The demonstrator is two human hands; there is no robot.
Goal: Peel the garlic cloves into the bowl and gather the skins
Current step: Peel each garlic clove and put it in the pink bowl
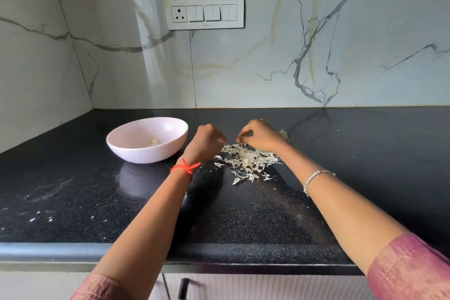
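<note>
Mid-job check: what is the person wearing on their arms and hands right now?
Both hands are bare, no gloves. Above the left hand sits a red knotted thread band; above the right hand, a silver beaded bracelet. Dusty-pink ribbed fabric sleeves end near the elbows: left sleeve, right sleeve.

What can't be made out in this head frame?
Head view:
Left hand: whether it pinches anything, hidden by its curled fingers.
Right hand: same, knuckles cover the fingertips.
Pale pink round bowl: small pale lump inside, too small to count cloves.
Pile of white papery garlic skins: far edge hidden behind that hand.
Black cabinet handle: cut off by the bottom edge.
</note>
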